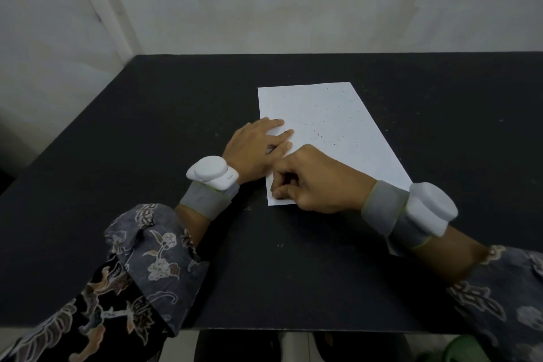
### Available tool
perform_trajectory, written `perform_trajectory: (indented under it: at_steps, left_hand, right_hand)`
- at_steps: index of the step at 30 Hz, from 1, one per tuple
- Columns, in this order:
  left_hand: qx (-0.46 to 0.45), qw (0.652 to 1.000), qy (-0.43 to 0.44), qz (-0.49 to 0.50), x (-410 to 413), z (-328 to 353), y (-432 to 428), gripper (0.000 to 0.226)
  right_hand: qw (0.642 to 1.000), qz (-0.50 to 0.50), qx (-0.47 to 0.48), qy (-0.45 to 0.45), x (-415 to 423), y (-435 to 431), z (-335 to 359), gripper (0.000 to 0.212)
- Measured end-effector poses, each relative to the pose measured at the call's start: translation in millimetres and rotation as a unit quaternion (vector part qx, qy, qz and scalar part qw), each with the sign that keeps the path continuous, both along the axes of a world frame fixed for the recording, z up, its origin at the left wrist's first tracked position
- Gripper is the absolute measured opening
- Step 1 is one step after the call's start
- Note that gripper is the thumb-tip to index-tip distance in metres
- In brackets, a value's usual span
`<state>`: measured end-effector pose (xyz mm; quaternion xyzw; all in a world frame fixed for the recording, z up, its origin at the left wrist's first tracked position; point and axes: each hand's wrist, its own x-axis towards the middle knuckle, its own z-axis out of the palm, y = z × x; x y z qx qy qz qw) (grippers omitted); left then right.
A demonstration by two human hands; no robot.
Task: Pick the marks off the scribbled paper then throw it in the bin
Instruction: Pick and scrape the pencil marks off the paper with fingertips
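A white sheet of paper (329, 126) lies flat on the black table (147, 132), speckled with small dark marks. My left hand (255, 147) presses flat on the sheet's left edge, fingers straight. My right hand (317, 182) sits over the near left corner with fingers curled, fingertips touching the paper; whether anything is pinched between them is hidden.
A green object (461, 347) shows below the table's front edge at the bottom right. Pale walls stand behind and to the left of the table. Tiny specks lie scattered on the black surface around the sheet.
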<state>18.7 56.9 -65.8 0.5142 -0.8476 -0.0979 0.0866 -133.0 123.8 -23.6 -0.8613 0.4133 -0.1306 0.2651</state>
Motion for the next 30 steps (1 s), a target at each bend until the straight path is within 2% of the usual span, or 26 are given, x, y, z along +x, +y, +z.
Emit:
perform_trajectory:
  at_steps: [5, 9, 14, 18, 23, 27, 30]
  left_hand:
    - [0.002, 1.0, 0.013, 0.007, -0.6, -1.2, 1.0, 0.048]
    - [0.001, 1.0, 0.018, 0.008, -2.6, -0.7, 0.5, 0.045]
    - [-0.001, 1.0, 0.001, 0.01, -1.4, 0.8, 2.0, 0.046]
    - [0.002, 1.0, 0.006, 0.011, -1.9, 1.8, 1.7, 0.045]
    - [0.0, 1.0, 0.008, 0.014, -1.3, 0.7, 1.5, 0.044]
    - [-0.002, 0.999, 0.026, 0.02, -2.8, 0.1, 2.3, 0.043]
    - [-0.001, 1.0, 0.014, 0.019, -2.2, -1.3, 1.8, 0.043]
  right_hand:
    - [0.997, -0.065, -0.044, -0.025, 0.9, -10.3, -5.7, 0.004]
    - [1.0, -0.01, -0.019, -0.003, -1.5, 3.1, -3.4, 0.005]
    - [0.998, -0.05, -0.02, -0.019, -0.9, -9.8, -1.8, 0.004]
    - [1.0, 0.004, 0.015, 0.01, -3.3, -1.7, 2.6, 0.003]
    - [0.998, -0.052, 0.0, -0.026, -2.5, -7.5, -1.0, 0.004]
    - [0.999, -0.028, 0.033, -0.005, -6.7, 1.7, 0.3, 0.005]
    - [0.998, -0.056, 0.017, -0.023, -6.4, -6.0, 0.9, 0.005]
